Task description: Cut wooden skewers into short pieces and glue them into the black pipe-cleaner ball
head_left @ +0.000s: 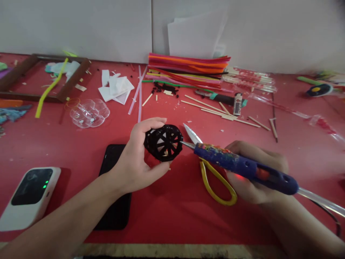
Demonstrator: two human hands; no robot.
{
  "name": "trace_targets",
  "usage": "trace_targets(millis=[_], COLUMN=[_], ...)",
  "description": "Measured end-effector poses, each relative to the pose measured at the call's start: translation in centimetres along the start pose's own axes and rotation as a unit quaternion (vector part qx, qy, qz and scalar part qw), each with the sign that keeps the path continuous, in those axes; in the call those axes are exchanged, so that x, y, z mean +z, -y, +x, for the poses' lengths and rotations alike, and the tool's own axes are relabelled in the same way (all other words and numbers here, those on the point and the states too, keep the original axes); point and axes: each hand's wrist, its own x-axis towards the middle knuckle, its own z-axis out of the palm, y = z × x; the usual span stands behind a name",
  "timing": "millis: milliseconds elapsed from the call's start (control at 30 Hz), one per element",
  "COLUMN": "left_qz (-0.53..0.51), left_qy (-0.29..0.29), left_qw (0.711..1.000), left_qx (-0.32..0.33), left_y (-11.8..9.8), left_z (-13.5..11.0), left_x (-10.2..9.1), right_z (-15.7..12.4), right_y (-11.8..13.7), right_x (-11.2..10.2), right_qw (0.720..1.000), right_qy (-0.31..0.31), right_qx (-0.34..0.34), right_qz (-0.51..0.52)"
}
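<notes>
Left hand (137, 154): wrapped around a black wheel (163, 142), held just above the red table (172, 216).
Wheel: round, black, with spokes and pale gaps between them.
Right hand (253, 176): closed on a blue glue gun (242, 167), its tip touching the wheel's rim.
Nearby: yellow-handled scissors (212, 180) lay under the gun; a black phone (114, 187) lay beneath the left wrist.

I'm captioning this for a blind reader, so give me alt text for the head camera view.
A person's left hand holds a small black wheel-like frame while the right hand points the tip of a blue glue gun at it, over a red table. Yellow-handled scissors, a black phone, wooden sticks and a stack of coloured sheets lie around.
</notes>
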Motion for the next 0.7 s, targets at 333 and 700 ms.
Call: trace_targets(millis=[333, 700], left_qz=[0.009, 0.006], left_qy=[-0.001, 0.0], left_qw=[1.0, 1.0], left_qx=[0.006, 0.008], left_y=[0.05, -0.03], left_z=[-0.01, 0.03], left_x=[-0.02, 0.0], right_z=[-0.41, -0.72], right_y=[-0.29, -0.62], right_x=[-0.09, 0.21], right_qw=[1.0, 1.0], right_qy=[0.008, -0.015], right_qx=[-0.016, -0.006], right_qz=[-0.004, -0.003])
